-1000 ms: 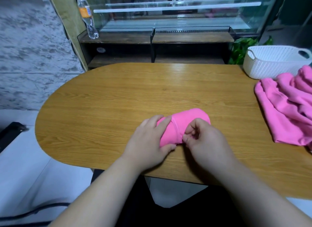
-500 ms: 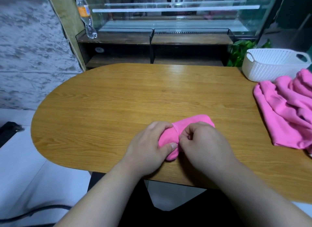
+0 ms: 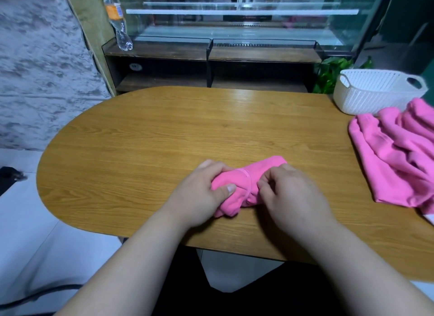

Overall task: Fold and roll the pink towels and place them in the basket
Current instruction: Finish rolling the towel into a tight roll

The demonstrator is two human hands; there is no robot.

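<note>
Rolled towel: a pink towel roll (image 3: 244, 181) lies on the table at lower centre of the frame, slanting from lower left to upper right, and is not yet in the basket.
Left hand: the left hand (image 3: 199, 193) grips the roll's lower-left end, fingers curled over the far side and thumb pressed on top.
Right hand: the right hand (image 3: 291, 193) has its fingers curled in, pinching the towel's loose edge at the middle of the roll.
Change: a second ago the left fingers lay flatter across the roll and the thumb sat at its near edge; now the roll is more bunched and slightly lower in the frame.
Towel pile: loose pink towels (image 3: 399, 156) are heaped at the right edge.
Basket: a white woven plastic basket (image 3: 375, 97) stands just above the pile, touching it.
Surface: an oval wood-grain table (image 3: 164, 132).
Room: above the table, a dark wooden shelf (image 3: 211, 64) sits under a glass display case (image 3: 234, 26), with a clear water bottle (image 3: 117, 19) at upper left, a green plant (image 3: 333, 71) beside the basket, a grey textured wall (image 3: 35, 69) at left and a pale floor (image 3: 23, 233) below it.
</note>
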